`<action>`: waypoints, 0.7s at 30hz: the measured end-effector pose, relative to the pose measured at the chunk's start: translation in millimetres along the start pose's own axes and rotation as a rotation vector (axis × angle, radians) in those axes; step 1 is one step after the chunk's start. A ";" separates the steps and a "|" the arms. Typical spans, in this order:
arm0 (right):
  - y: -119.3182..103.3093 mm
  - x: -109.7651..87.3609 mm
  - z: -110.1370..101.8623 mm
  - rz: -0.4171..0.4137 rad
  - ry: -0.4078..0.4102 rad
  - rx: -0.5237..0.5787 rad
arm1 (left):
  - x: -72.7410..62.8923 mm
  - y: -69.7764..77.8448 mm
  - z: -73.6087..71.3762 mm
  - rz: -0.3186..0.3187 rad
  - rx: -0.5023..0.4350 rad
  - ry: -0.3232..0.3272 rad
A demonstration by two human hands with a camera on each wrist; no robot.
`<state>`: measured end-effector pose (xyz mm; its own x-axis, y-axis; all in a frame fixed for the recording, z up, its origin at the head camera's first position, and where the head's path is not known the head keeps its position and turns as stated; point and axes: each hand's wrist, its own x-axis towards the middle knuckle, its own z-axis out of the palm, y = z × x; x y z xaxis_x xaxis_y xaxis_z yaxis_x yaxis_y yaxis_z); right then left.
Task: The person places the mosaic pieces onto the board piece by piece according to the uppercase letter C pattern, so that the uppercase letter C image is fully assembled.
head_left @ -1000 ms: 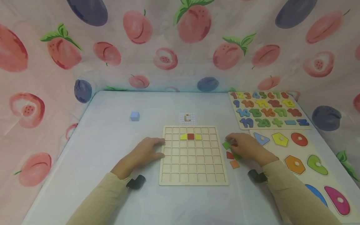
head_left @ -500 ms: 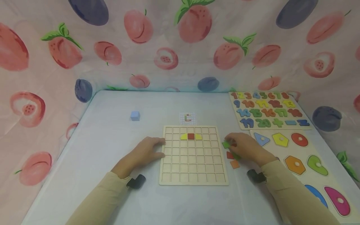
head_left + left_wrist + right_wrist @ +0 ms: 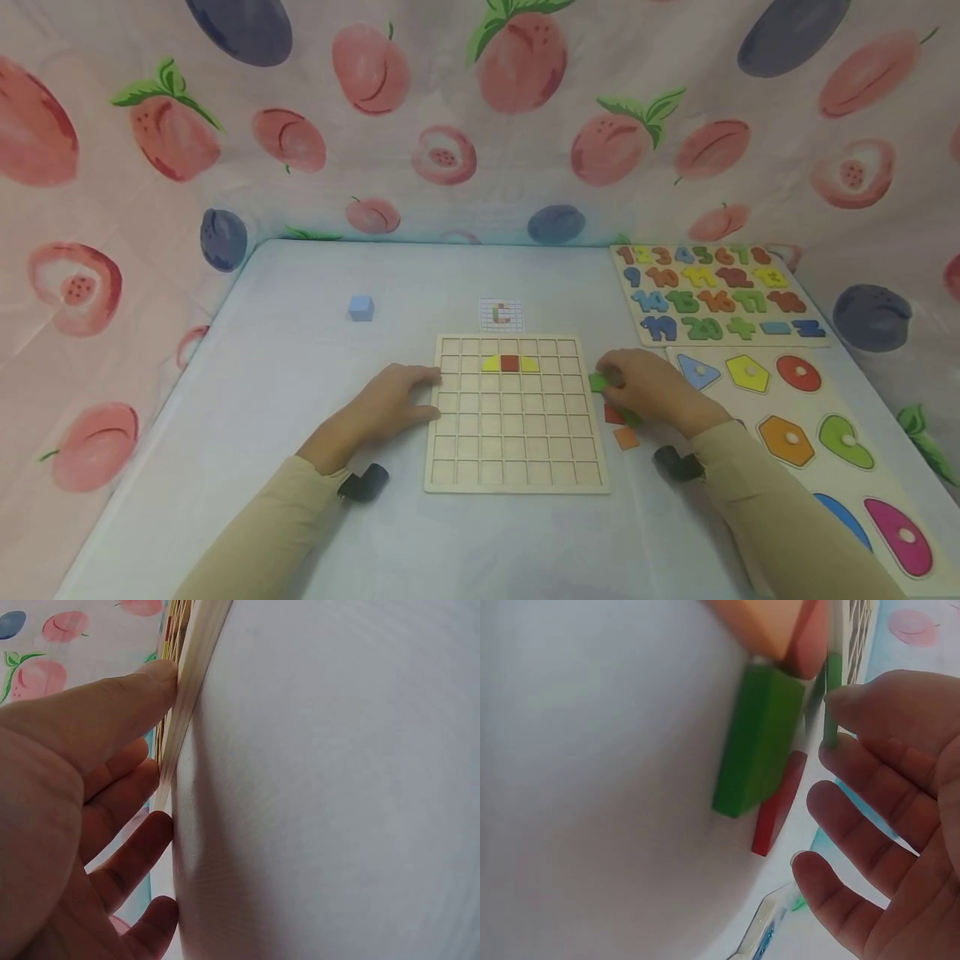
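Observation:
My left hand [image 3: 386,404] touches the left edge of a wooden grid board [image 3: 517,450], its thumb and fingers spread along the side. On the board's second row from the back sit a red square tile [image 3: 509,363] and two yellow tiles with curved outer edges, one on each side of it. My right hand [image 3: 651,389] pinches a green tile [image 3: 597,382] between thumb and index finger at the board's right edge. Below that hand lie a red tile [image 3: 612,414], an orange tile [image 3: 626,437] and another green tile [image 3: 757,742], partly hidden by the hand in the head view.
A small card with a gridded picture [image 3: 501,315] lies behind the board. To its left stands a blue cube [image 3: 362,308]. A number puzzle [image 3: 712,292] is at the back right, with a knobbed shape puzzle [image 3: 802,392] in front of it, near my right forearm.
My right hand has shifted slightly left with the green tile, which now meets the board's right edge in the head view. The left hand stays in place.

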<state>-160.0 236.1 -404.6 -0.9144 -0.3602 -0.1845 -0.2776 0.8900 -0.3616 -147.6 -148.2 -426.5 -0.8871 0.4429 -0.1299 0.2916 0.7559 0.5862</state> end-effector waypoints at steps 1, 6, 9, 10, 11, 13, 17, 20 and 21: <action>0.1 0.1 0.0 0.005 0.000 -0.005 | 0.0 0.1 -0.1 0.001 0.000 0.000; -0.5 0.1 -0.1 0.017 0.016 -0.009 | -0.5 1.0 -0.5 -0.003 -0.004 -0.005; -3.2 -0.7 -1.4 0.004 0.033 0.011 | -0.9 1.1 -0.4 -0.006 -0.003 -0.004; -4.6 -0.9 -2.0 0.000 0.037 0.024 | -1.0 1.0 -0.4 -0.007 -0.003 -0.003; -6.5 -1.4 -2.7 0.001 0.040 0.036 | -1.0 0.9 -0.3 -0.009 -0.001 -0.002; -11.8 -1.8 -4.3 0.006 0.040 0.057 | -1.0 0.8 -0.2 -0.012 -0.002 -0.004; -23.1 -0.4 -5.2 0.023 0.039 0.071 | -1.1 0.9 -0.2 -0.013 -0.008 -0.006; -29.6 1.9 -3.6 0.014 0.046 0.067 | -1.1 1.0 -0.2 -0.013 -0.010 -0.006; -31.8 2.7 -2.9 0.008 0.046 0.066 | -1.0 1.0 -0.2 -0.014 -0.010 -0.006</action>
<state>-154.5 207.6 -390.9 -0.9296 -0.3384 -0.1459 -0.2516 0.8721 -0.4198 -146.5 -148.0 -425.6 -0.8889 0.4353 -0.1429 0.2757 0.7573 0.5921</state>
